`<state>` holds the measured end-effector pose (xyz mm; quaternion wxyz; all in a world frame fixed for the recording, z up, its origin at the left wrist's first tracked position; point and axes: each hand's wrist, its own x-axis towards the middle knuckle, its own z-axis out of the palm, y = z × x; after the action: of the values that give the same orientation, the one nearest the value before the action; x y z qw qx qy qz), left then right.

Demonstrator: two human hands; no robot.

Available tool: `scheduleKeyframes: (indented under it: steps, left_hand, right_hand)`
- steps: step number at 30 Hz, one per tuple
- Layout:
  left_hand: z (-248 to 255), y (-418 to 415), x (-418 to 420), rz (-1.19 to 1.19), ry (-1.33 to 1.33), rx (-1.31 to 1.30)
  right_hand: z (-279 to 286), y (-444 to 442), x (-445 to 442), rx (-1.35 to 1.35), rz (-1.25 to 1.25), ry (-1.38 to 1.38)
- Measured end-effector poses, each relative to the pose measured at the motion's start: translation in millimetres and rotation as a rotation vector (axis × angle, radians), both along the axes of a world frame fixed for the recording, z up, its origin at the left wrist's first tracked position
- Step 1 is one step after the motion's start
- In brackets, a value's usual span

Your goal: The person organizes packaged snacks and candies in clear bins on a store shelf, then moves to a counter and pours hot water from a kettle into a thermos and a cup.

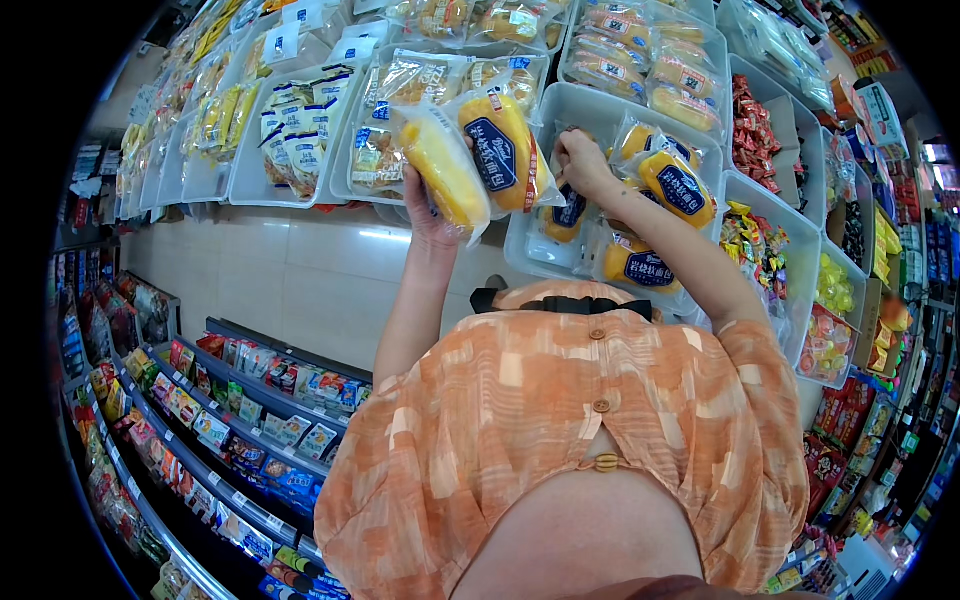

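Note:
My left hand [429,206] holds two plastic-wrapped bread loaves together: a yellow loaf with its plain side showing [448,176] and a loaf with a dark blue label [499,154]. To the right, my right hand [583,161] reaches into a translucent plastic bin [525,251], its fingers bent down at the bin's left side above a wrapped loaf [564,214]. Whether the fingers grip anything is hidden. More wrapped loaves with blue labels lie in the same bin, one beside my right forearm [677,187] and one near the front edge [641,266].
Bins of packaged bread [409,79] and small white-blue packets [296,139] stand ahead and left. Red-wrapped sweets [754,127] and mixed candy [750,236] fill bins on the right. Tiled floor [300,262] and snack shelves [247,420] are at lower left.

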<state>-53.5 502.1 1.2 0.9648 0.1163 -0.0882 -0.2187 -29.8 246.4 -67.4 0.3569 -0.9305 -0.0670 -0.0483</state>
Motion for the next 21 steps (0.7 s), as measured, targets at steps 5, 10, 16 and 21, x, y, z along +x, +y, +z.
scheduleKeyframes:
  steps: [5,10,16,21]
  left_hand:
    - [0,-6,3,-0.029,0.028,-0.019]
    - [-5,-1,4,-0.132,-0.005,-0.113]
    - [-2,-17,-1,-0.16,-0.005,0.029]
    - [7,-19,0,-0.114,0.02,0.048]
  right_hand:
    - [-26,4,-18,-0.051,0.258,0.17]
    - [42,0,-11,0.034,0.136,0.105]
    - [148,-48,-12,0.447,-0.002,0.166]
    - [162,-115,-50,-0.354,-0.071,-0.042]
